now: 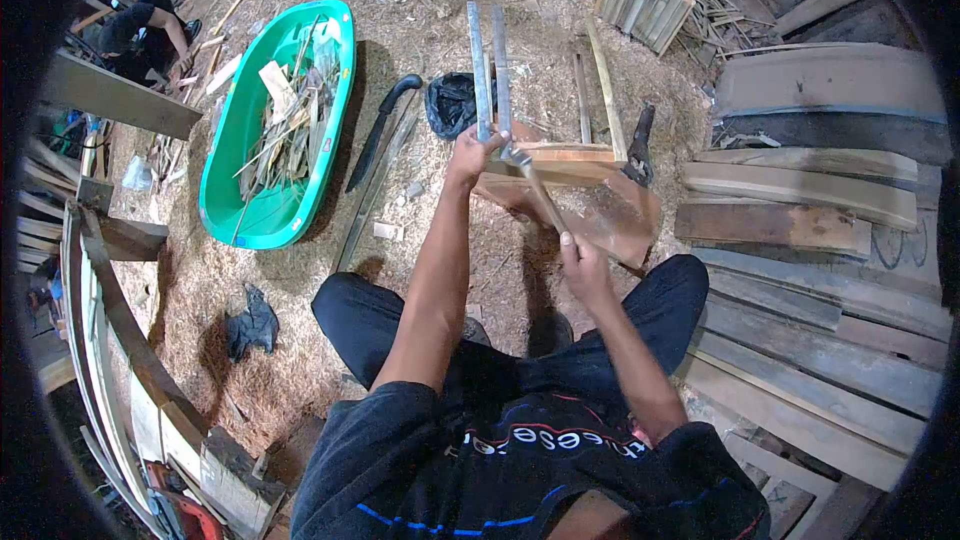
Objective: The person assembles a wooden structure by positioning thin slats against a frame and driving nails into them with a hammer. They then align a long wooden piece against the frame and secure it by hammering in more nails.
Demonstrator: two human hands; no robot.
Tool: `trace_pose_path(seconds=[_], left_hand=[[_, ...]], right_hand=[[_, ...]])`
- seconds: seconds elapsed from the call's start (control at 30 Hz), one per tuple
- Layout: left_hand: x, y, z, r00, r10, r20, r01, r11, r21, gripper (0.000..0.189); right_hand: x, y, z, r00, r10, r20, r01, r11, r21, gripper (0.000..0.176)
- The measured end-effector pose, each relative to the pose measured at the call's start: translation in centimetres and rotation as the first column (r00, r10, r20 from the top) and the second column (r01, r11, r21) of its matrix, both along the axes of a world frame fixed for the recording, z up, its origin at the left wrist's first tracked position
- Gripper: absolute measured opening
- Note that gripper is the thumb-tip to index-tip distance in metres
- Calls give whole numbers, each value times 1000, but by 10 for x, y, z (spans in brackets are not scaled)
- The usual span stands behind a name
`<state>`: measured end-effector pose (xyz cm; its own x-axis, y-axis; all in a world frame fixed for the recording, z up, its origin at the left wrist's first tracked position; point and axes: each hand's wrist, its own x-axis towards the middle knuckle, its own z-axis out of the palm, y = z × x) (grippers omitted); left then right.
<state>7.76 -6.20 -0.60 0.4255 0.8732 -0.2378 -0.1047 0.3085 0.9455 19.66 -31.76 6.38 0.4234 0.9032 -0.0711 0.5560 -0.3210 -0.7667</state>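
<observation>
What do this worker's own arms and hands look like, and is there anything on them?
The left hand and right hand are human and ungloved, with no cables. The forearms are bare, and no watch shows. The short dark sleeves belong to a dark shirt with white lettering.

The strips (479, 70) are grey, the hammer handle (546, 198) tan, the tub (266, 226) green.

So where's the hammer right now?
In the head view, the hammer is just right of centre, its handle in the right hand and its head close to the left hand, which holds long grey strips.
</observation>
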Motion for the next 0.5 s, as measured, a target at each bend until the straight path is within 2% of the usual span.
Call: trace_pose_path(seconds=[0.03,0.07,0.17,0.27,0.37,0.4,0.5], left_hand=[[-1,1,2,999,-12,-36,12,1000,-7,18],[-2,3,4,996,-4,-89,2,1000,-24,15],[-1,1,4,1000,9,-22,-9,1000,-8,15],[-2,2,0,1000,3,-6,-3,1000,-20,15],[-2,1,2,999,-15,29,16,1000,-19,15],[-2,2,3,1000,-13,-2,13,1000,-16,15],[-1,1,6,999,-10,-50,9,1000,-6,15]], right_hand=[[12,4,5,998,54,43,-53,998,-20,43],[29,6,14,974,136,181,-133,991,-30,44],[72,21,13,933,292,209,-239,940,-243,45],[96,46,35,855,412,314,-389,911,-137,47],[131,75,28,773,444,453,-447,888,-107,49],[126,80,47,747,472,468,-490,867,-92,48],[135,91,44,692,524,497,-499,844,-196,47]])
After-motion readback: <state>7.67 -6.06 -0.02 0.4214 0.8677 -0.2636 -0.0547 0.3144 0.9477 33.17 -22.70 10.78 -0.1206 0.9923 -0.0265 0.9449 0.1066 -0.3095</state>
